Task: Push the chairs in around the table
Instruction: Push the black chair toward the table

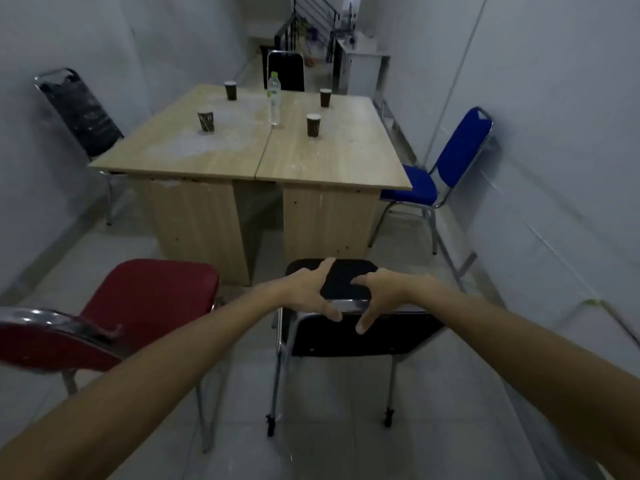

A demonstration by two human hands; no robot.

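Both hands are reaching onto the chrome top rail of the black padded metal-frame chair (349, 332) nearest the camera. Left hand (310, 292) is spreading its fingers over the rail, thumb pointing forward over the seat. Right hand (379, 294) is doing the same just beside it, one finger hanging down over the backrest. Fingers are apart on both, draped on the rail, not visibly curled tight; looks like a grip just forming.

That black chair is standing on the tiled floor, facing the near end of the light wood two-part table (221, 150), seat front near the table's base panel but not under the top. Judged: not pushed in yet.

The red padded chair (149, 299) is sitting to the left, angled and clear of the table edge, so still to do. The blue padded chair (446, 168) at the right side has its seat partly under the tabletop corner; may need a nudge. The black chair by the left wall (81, 112) is standing apart from the table edge. A dark chair at the far end (285, 69) is close to the table; can't tell if it's fully in.

Four dark paper cups and a clear plastic bottle (274, 98) are standing on top.

Progress: early; most chairs left.
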